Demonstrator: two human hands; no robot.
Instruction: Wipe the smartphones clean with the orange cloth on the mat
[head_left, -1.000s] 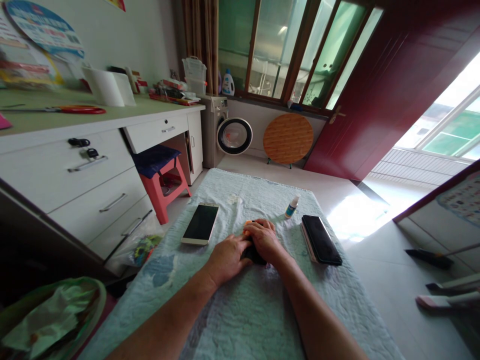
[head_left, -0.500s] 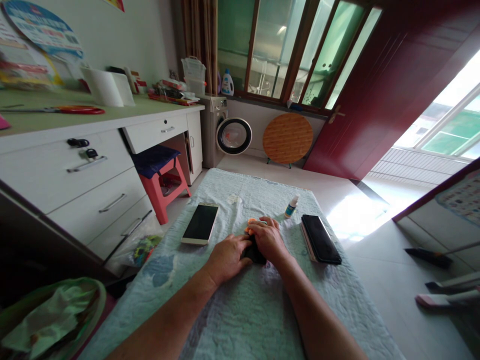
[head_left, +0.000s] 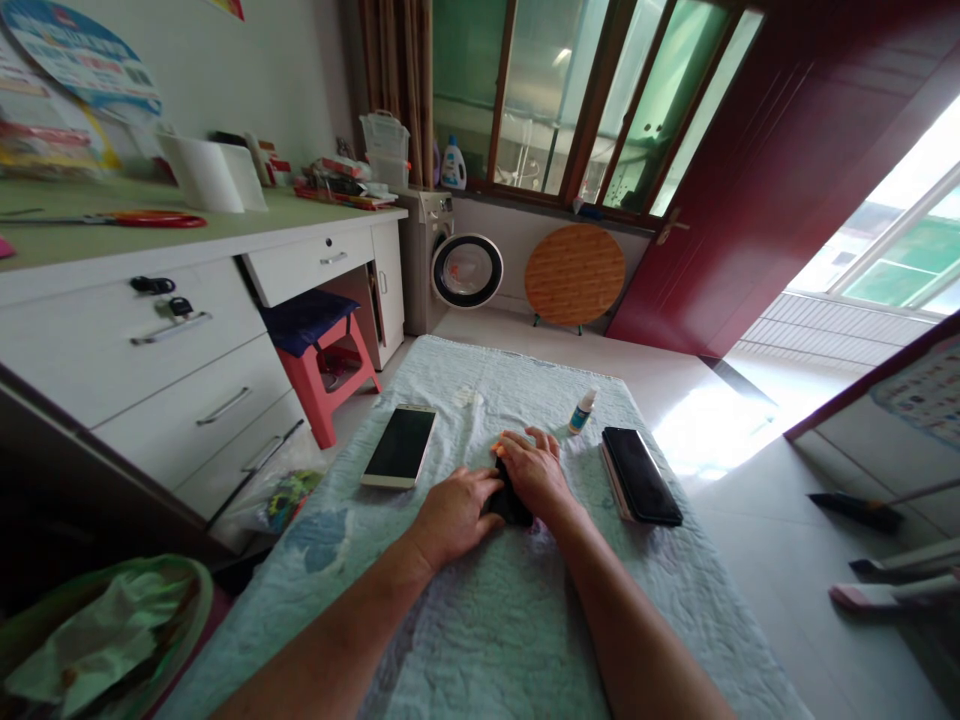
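A dark flat object (head_left: 511, 503), perhaps a phone, lies on the cloth-covered table (head_left: 480, 640) between my hands, largely hidden by them. My left hand (head_left: 459, 510) grips its left edge with fingers and thumb. Pressed down over its far part is my right hand (head_left: 531, 470), fingers bent over a small orange piece (head_left: 499, 449); only a bit of it peeks out, so its kind is unclear. To the left of my hands lies a white-framed phone (head_left: 400, 447). A small spray bottle (head_left: 582, 411) stands beyond my right hand, with a black phone in a case (head_left: 642, 477) further right.
A desk with drawers (head_left: 217, 330) runs along the left, a red stool (head_left: 322, 375) beside it. A lidless bin (head_left: 201, 600) sits at the lower left. Behind the table are a washing machine (head_left: 427, 270) with its door ajar and a round wooden board (head_left: 574, 275).
My right hand has shifted slightly over the orange piece, covering more of it. My left hand stays on the dark object. The other things on the table have not moved.
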